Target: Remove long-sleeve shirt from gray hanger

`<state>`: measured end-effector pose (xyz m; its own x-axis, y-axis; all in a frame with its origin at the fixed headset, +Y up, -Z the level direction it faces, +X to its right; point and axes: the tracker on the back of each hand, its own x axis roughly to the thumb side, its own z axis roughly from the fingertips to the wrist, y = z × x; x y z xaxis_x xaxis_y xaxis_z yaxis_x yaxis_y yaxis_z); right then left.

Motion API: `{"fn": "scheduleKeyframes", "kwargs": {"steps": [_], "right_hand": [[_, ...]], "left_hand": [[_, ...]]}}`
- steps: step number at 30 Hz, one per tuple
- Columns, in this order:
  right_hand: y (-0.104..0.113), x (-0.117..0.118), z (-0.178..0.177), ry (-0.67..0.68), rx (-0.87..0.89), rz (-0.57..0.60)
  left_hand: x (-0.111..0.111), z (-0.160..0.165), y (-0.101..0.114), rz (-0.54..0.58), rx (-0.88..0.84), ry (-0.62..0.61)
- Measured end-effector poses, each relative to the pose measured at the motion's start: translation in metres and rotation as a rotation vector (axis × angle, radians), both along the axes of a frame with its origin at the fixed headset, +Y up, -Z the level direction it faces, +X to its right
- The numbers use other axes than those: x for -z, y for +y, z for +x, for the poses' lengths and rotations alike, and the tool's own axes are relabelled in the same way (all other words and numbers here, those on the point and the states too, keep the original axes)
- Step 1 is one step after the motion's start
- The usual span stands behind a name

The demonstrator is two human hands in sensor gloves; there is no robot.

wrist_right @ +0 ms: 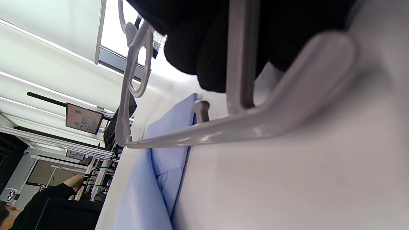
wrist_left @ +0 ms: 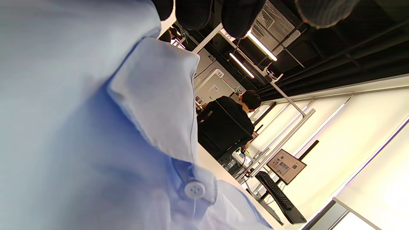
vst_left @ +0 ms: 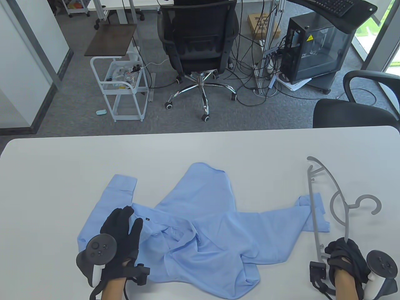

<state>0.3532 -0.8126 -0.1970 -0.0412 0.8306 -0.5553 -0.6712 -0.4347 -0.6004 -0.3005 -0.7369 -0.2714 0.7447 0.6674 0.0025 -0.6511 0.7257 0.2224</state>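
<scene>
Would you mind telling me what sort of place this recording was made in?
Most likely an office or lab workspace: behind the white table stand a black mesh office chair, a black desktop computer tower and a tangle of floor cables.

Table cam looks down over the counter (vst_left: 200, 150) from the person's side. Both wrist cams sit super low, tilted, nearly touching the shirt (wrist_left: 80, 127), which all three share.
</scene>
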Motion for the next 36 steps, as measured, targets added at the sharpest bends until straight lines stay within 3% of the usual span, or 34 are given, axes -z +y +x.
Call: {"fn": "scheduleKeyframes", "kwargs": {"steps": [16, 19, 22, 36], "right_hand": [[-0.004, 0.004, 0.004, 0.079, 0.019, -0.018], [0.001, 0.005, 0.0, 0.103, -0.054, -0.018], [0.012, 0.01, -0.007, 0.212, -0.19, -0.096], [0.007, 0.003, 0.002, 0.227, -0.016, 0.013]], "left_hand": [[0.003, -0.009, -0.005, -0.056, -0.053, 0.027], [0.004, -0.008, -0.006, -0.069, -0.046, 0.021], [0.004, -0.008, -0.007, -0.079, -0.066, 0.006], [0.004, -0.01, -0.004, -0.082, -0.152, -0.022]]}}
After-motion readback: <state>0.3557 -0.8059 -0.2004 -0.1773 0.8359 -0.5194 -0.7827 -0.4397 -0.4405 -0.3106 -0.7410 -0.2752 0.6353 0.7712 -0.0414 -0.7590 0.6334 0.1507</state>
